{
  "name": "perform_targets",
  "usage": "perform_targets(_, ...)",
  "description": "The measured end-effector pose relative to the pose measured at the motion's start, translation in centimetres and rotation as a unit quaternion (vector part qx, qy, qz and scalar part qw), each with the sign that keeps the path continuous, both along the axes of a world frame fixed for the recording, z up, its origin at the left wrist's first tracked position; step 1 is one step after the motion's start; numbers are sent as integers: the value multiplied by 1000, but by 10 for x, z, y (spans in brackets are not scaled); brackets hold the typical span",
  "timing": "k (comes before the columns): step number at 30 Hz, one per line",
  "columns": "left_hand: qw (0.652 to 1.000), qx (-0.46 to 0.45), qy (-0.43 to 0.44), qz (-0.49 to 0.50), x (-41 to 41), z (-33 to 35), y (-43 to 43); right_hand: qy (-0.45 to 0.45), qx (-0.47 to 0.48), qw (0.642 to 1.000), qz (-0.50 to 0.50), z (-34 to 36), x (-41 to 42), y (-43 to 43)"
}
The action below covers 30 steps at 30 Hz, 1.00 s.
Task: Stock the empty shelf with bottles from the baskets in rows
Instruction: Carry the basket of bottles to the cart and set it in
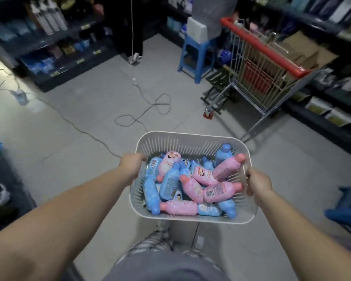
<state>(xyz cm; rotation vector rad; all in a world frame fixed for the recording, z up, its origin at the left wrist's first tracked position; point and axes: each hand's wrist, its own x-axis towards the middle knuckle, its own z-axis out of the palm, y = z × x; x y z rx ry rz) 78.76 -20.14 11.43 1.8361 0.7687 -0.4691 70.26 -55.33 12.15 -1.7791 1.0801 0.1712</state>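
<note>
White slotted basket held over grey tiled floor, in front of the person's body. Left hand grips the left rim, fingers curled over the edge. Right hand grips the right rim at the handle slot, fingers wrapped round it.

Contents: pink bottles and blue bottles, all lying down, jumbled and overlapping, caps pointing every way.

Beyond the basket: wire shopping cart with red handle, contents unclear; blue stool; looped cable on the floor.
</note>
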Motion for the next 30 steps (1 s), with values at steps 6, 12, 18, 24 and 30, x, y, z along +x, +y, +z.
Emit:
perform_targets(6, 989, 27, -22, -142, 97, 22, -46, -17, -27, 994, -109, 3, 23, -21)
perform_targets(12, 972, 6, -27, -232, 132, 27, -120, -14, -37, 975, -219, 2, -6, -58)
perform_targets(18, 956, -5, -16, -292, 144, 28, -190, -1, -24, 949, -315, 4, -34, -91)
perform_targets(24, 937, -18, 3, -350, 130, 19, -273, 25, -16, 920, -391, -5, -74, -137)
perform_targets(30, 923, -5, 5, -384, 127, 6, -374, 14, 7, 903, -430, -16, -89, -217)
